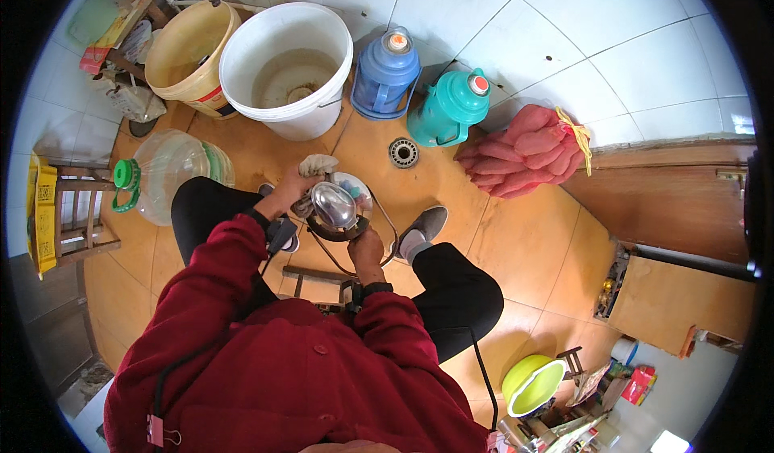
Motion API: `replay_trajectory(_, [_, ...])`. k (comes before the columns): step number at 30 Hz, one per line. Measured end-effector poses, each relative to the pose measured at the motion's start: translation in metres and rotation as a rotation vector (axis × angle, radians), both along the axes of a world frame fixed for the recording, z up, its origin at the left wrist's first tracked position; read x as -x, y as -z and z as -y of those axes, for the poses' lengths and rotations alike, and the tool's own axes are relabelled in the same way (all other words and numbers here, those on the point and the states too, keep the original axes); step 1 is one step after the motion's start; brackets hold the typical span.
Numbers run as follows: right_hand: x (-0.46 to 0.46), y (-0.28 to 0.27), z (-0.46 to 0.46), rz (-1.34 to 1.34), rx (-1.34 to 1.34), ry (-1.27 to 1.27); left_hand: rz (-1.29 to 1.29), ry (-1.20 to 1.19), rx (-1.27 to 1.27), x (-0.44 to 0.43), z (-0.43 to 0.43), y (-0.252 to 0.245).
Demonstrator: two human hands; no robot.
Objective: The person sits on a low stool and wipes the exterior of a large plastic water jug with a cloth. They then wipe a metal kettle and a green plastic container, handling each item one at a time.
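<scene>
My left hand (294,185) holds a crumpled greyish cloth (318,164) beside a rounded, mirror-bright silver piece (334,204). A dark ring (326,230) runs around the near side of that piece. My right hand (366,249) grips the ring at its lower right. Behind the silver piece shows a white round body with blue and pink patterning (355,188); how the parts join is partly hidden. From it, a thin brown hoop handle (396,230) loops around my right wrist. All this is between my knees, above the tiled floor.
Ahead stand a cream bucket (172,78), a white bucket with shallow water (285,114), a blue thermos (387,78) and a green thermos (450,111). A red mesh sack (520,156) lies right of a floor drain (404,153). At left rests a clear plastic jug (169,162).
</scene>
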State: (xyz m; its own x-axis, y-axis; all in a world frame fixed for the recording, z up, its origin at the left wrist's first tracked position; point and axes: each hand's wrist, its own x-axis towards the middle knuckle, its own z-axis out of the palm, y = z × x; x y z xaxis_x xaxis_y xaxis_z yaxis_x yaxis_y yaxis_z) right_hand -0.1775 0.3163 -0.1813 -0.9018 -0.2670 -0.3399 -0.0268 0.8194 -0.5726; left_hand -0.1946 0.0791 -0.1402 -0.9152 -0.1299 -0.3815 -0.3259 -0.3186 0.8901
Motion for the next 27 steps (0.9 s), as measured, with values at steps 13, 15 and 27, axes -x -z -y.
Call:
replay_trajectory(13, [0.001,-0.004,0.006,0.085,-0.114,0.032,-0.101,0.521,0.728,0.052,0.018,-0.016])
replay_trajectory(15, [0.001,-0.005,0.007,0.106,-0.13,0.035,-0.112,0.338,0.659,0.027,0.014,-0.01])
replay_trajectory(27, [0.002,-0.006,0.002,0.124,-0.032,0.061,0.1,-0.111,0.616,-0.108,-0.081,-0.021])
